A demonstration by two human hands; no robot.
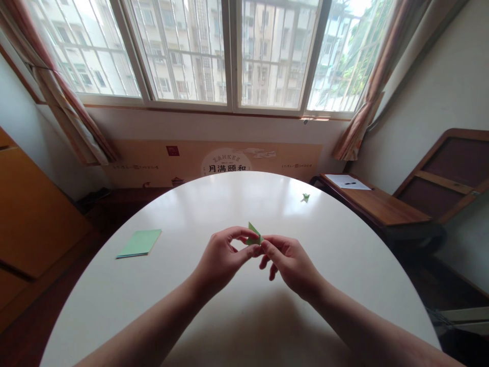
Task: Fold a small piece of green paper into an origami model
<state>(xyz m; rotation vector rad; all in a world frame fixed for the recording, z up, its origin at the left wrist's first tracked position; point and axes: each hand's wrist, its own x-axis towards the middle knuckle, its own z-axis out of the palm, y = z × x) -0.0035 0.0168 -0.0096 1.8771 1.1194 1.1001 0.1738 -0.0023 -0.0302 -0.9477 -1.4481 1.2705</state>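
Above the middle of the white table, my left hand (226, 253) pinches a small piece of folded green paper (252, 234) between thumb and fingers. From the other side my right hand (292, 260) grips the paper's right end between thumb and index finger, its other fingers curled below. One pointed corner of the paper sticks up above the fingertips; much of the rest is hidden by them. A stack of green square paper sheets (139, 243) lies on the left of the table. Toward the far right edge sits a small folded green paper figure (305, 198).
The round white table (344, 244) fills the foreground. Beyond its right edge stands a brown wooden desk (385, 204) bearing white paper (340, 181) and a dark pen (350, 183). A wooden cabinet (38, 214) is at left, barred windows behind.
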